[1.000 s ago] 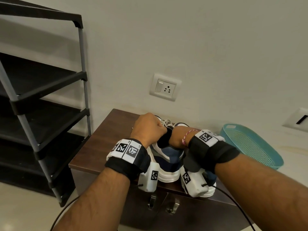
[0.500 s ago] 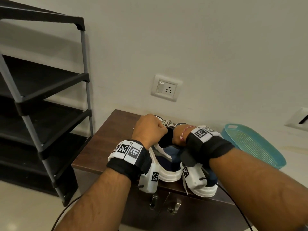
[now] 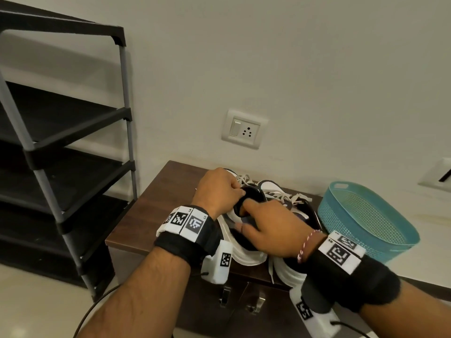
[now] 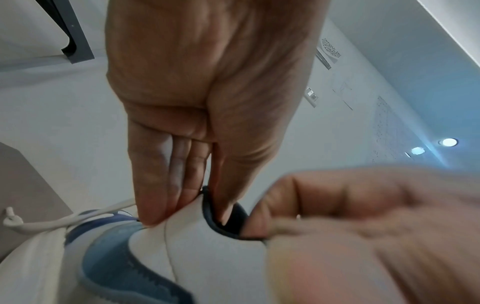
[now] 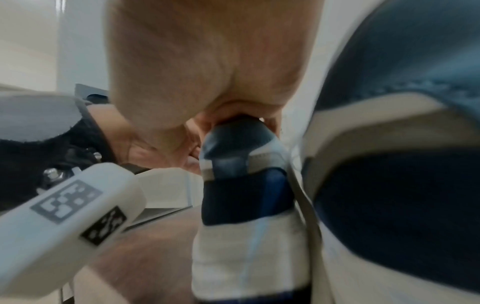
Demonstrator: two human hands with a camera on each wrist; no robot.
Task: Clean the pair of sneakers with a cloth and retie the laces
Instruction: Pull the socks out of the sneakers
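Up close, left hand (image 4: 207,98) pinches sneaker collar (image 4: 221,224); right hand (image 3: 273,228) grip unclear.

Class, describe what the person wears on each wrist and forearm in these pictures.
Each bare forearm carries a black wrist strap topped with white blocks printed with black square codes: left strap, right strap. A white camera unit hangs beneath each, trailing a black cable. The right wrist adds a pink-and-white thread bracelet.

No readable words or brand names. The wristbands (image 3: 186,222) carry black-and-white square code markers; tiny characters beside them are too small to read. The sneakers show no legible logo.
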